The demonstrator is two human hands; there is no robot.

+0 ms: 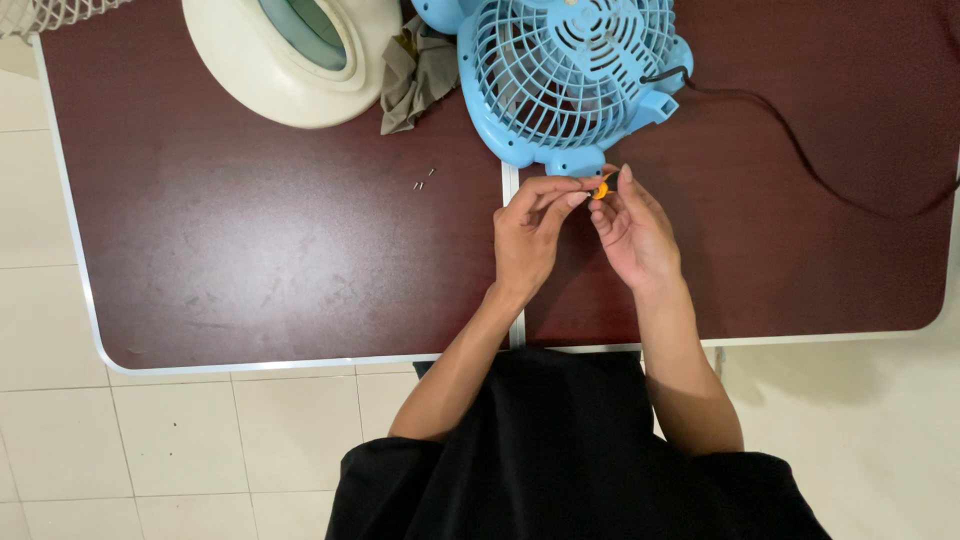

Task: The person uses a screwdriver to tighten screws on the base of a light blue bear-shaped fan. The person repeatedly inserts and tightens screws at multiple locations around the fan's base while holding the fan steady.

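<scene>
On the dark table (250, 260), both hands' fingers (560, 192) pinch a small orange part (600, 190) beside the blue fan (570, 80).

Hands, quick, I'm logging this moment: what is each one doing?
Left hand: fingers pinched on a small orange part.
Right hand: fingertips on the same orange part; grip unclear.

I see a dark maroon folding table (250, 260) on pale floor tiles (180, 440). A cream round fan housing (255, 75) lies at its far edge, a crumpled grey cloth (415, 80) beside it, and small screws (424, 179) nearer the middle.
</scene>
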